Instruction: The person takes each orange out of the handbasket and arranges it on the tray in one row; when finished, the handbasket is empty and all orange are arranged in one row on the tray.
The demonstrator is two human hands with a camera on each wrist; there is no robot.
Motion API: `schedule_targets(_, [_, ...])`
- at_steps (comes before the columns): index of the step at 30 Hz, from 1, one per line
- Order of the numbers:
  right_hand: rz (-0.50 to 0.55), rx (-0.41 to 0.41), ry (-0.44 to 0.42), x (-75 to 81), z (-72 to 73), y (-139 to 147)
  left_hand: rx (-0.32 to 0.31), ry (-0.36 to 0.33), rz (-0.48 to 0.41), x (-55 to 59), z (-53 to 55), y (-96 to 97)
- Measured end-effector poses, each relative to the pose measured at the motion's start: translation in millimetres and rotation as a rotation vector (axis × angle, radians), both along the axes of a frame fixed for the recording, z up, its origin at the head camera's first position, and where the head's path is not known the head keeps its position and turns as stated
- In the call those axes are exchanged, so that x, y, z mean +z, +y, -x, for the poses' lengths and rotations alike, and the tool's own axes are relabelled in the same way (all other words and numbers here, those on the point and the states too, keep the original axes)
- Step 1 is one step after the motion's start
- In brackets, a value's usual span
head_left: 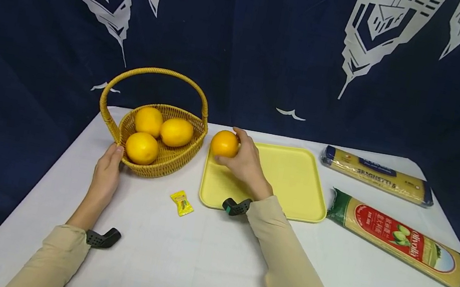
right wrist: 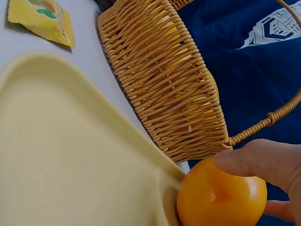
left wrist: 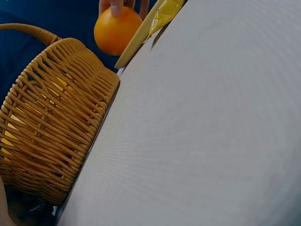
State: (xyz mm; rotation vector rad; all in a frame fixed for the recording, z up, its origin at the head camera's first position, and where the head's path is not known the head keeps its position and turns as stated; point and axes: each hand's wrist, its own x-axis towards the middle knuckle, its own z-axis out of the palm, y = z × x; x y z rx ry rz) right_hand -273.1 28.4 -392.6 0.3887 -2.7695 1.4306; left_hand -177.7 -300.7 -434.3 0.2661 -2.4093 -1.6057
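My right hand (head_left: 247, 164) holds an orange (head_left: 225, 144) over the left back corner of the yellow tray (head_left: 287, 183). In the right wrist view the thumb presses on the upper side of the orange (right wrist: 221, 195), close by the tray's edge. My left hand (head_left: 108, 171) rests with fairly straight fingers against the near left side of the wicker basket (head_left: 167, 166), below the foot of its handle. Inside the basket sit a lemon (head_left: 176, 132) and two round orange-yellow fruits (head_left: 142, 148). Only a sliver of the left hand (left wrist: 3, 209) shows in the left wrist view.
A small yellow wrapped candy (head_left: 182, 203) lies between basket and tray, nearer the front. To the right of the tray lie a spaghetti pack (head_left: 377, 176) and a green-ended pasta pack (head_left: 405, 244). A dark blue curtain (head_left: 243, 64) hangs behind the white table (head_left: 173, 266).
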Motion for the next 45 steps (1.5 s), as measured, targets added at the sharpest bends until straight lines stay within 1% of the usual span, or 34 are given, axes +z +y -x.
schedule_targets(7, [-0.014, -0.007, 0.039, 1.1, 0.6, 3, -0.005, 0.01, -0.008, -0.5, 0.7, -0.1])
schedule_targets(13, [-0.007, -0.008, 0.114, -9.3, 1.8, -3, -0.014, 0.026, -0.007, -1.8, 1.1, -0.3])
schedule_targets(17, [0.016, -0.001, 0.135, -12.7, -0.8, -11, -0.007, 0.031, 0.004, -3.5, 0.4, -1.5])
schedule_targets(24, [0.001, -0.004, 0.084, -11.4, -2.7, -12, 0.0, 0.03, 0.002, -4.1, -0.7, -2.7])
schedule_targets(28, [-0.001, -0.011, 0.06, -8.2, -2.5, -9, 0.0, 0.045, -0.005, -4.3, 0.1, -1.9])
schedule_targets(31, [0.007, -0.019, 0.059, -4.9, -2.3, -7, 0.002, 0.061, -0.017, -4.7, 3.3, -1.5])
schedule_targets(34, [0.007, -0.022, 0.067, -2.9, -1.7, -4, 0.003, 0.073, -0.045, -5.3, 9.0, -0.8])
schedule_targets(41, [0.006, -0.017, 0.114, 0.2, 0.5, 0, 0.044, 0.104, -0.1, -6.4, 24.3, 1.0])
schedule_targets(45, [0.009, -0.004, 0.119, 1.0, -0.6, -1, 0.067, 0.105, -0.103, -4.4, 25.6, -1.3])
